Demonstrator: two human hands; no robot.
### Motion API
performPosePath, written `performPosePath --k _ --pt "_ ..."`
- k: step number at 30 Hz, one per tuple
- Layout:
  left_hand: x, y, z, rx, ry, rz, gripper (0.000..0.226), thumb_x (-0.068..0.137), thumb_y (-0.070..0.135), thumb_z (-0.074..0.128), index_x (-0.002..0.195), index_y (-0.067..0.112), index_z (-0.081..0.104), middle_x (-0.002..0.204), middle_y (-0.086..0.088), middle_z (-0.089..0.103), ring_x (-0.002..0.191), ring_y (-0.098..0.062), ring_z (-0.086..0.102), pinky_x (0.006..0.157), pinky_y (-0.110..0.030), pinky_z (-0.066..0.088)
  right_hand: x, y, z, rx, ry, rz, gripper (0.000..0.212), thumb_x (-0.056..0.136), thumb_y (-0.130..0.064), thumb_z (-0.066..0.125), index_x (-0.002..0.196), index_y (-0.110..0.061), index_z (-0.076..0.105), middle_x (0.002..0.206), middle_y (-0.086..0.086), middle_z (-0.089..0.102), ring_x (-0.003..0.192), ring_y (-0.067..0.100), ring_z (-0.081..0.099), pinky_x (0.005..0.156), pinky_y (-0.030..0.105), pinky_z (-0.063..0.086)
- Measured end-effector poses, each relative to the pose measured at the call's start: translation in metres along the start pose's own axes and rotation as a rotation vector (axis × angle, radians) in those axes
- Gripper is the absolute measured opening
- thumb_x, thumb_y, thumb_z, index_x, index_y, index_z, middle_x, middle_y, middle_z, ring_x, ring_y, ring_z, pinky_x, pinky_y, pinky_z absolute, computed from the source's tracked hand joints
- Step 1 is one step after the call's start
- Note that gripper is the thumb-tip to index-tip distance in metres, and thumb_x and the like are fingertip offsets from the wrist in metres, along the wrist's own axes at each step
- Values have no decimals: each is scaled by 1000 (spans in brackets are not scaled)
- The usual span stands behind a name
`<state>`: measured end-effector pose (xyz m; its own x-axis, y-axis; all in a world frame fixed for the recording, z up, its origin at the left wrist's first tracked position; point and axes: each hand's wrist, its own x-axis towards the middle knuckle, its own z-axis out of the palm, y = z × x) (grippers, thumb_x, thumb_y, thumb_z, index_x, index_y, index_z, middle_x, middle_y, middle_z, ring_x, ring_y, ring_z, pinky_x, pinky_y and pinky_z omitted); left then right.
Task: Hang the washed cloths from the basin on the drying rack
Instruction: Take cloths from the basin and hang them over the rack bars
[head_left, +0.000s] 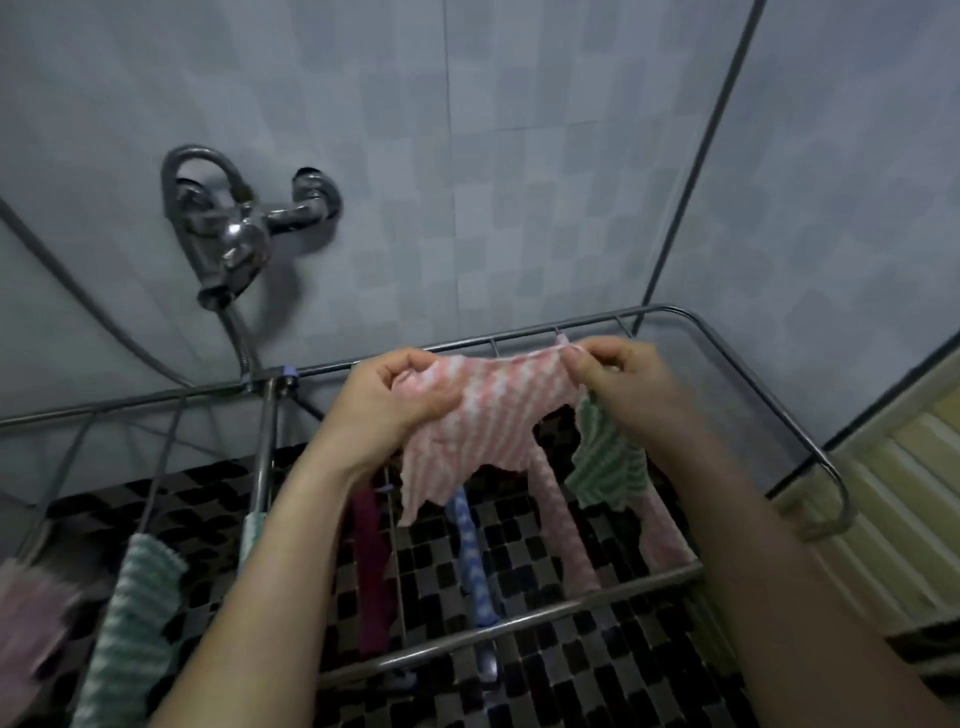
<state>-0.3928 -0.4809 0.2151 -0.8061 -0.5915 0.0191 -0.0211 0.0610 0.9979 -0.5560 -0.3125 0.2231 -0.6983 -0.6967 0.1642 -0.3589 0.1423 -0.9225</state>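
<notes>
Below, blue cloth (469, 535) on drying rack (571, 607).

Pink striped cloth (488, 415) above rack (727, 358)

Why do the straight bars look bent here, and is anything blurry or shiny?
Head view: the wide-angle lens bows the drying rack and the wall pole near the edges; light is dim and bluish, with a glint on the chrome tap and its soft shadow on the tiles; the lower-left pink cloth is smeared, the striped cloth between left hand and right hand fairly sharp.
</notes>
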Motion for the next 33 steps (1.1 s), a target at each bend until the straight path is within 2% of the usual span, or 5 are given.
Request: performPosePath --k 10,15,18,25,33 --pt "32 -35 -47 -429 55 18 32 78 8 68 100 28 54 92 -8 66 74 -24 67 57 -33 59 55 10 64 305 -49 169 23 99 -27 54 96 -12 71 86 -2 73 81 10 68 69 21 51" --pt "72 -78 -54 0 117 14 32 87 -15 54 85 16 60 88 3 62 78 1 61 70 -15 49 95 49 85 60 -28 225 34 99 -22 52 83 5 63 73 7 58 71 13 51 61 21 40" --pt "107 -129 -55 274 97 -83 46 83 -19 49 67 20 67 76 3 66 79 -6 63 81 -24 46 124 91 112 -282 -105 327 35 99 -27 47 90 2 64 83 14 64 78 20 55 67 31 39" --pt "142 -165 -54 414 52 -249 47 87 -4 54 128 15 61 131 0 57 120 -12 52 103 -21 39 161 124 138 -607 -57 417 37 103 -31 32 103 -5 57 109 20 64 100 36 59 70 33 35" --pt "162 -172 -60 530 -74 -320 75 81 -7 49 150 16 30 153 -12 31 138 -23 35 108 -28 35 185 126 161 -673 -55 438 34 98 -40 43 104 -8 54 110 20 64 100 37 59 68 35 37"
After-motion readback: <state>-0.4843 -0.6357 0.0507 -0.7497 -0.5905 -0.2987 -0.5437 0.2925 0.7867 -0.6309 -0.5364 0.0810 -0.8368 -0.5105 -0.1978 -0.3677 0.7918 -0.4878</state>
